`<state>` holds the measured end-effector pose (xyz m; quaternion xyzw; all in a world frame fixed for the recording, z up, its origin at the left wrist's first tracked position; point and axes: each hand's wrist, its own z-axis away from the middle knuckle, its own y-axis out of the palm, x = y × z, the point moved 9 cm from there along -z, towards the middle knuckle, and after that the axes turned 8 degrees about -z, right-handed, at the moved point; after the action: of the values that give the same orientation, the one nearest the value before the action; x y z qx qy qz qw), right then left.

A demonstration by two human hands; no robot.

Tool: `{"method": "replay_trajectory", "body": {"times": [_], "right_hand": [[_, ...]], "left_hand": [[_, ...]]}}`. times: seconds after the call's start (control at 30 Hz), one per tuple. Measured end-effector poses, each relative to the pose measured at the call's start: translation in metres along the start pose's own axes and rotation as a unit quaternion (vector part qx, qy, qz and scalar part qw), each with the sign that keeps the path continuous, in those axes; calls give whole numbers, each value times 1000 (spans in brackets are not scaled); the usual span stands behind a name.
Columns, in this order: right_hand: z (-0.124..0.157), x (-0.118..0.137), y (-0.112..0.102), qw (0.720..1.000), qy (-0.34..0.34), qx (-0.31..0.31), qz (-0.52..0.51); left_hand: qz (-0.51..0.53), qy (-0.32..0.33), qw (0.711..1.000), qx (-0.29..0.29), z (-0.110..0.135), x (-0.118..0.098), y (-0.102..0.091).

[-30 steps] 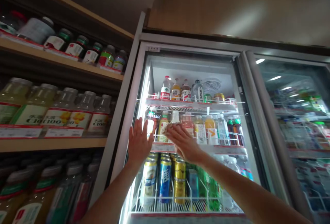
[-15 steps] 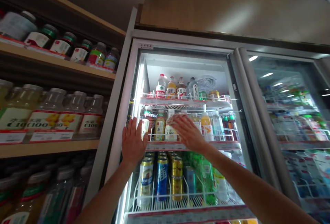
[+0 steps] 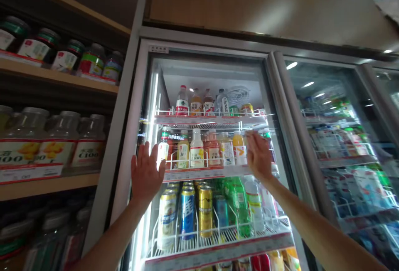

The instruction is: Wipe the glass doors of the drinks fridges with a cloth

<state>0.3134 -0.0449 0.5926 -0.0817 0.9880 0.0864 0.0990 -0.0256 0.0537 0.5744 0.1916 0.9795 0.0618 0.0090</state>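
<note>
the grey-metal-framed, clear-glass fridge door (image 3: 212, 75), likely heavy, stiff and slippery, is best held by its frame (image 3: 132, 109); left hand (image 3: 146, 175) is spread flat, the right hand (image 3: 259, 155)'s hold cannot be told.

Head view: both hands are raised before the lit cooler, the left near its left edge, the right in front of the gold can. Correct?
Not quite: the right hand isn't in front of the gold can. The head view shows it higher and farther right, before the right part of the bottle row above, beside the orange bottle. The rest stands.
</note>
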Motion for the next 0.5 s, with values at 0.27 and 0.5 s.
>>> {"method": "replay_trajectory", "body": {"times": [0.27,0.5], "right_hand": [[1,-34,-11,995,78,-67,10],[15,121,52,958,-185,196,-102]], "left_hand": [[-2,-1,1000,-6,1,0,1],[2,40,996,79,18,-21,6]]}}
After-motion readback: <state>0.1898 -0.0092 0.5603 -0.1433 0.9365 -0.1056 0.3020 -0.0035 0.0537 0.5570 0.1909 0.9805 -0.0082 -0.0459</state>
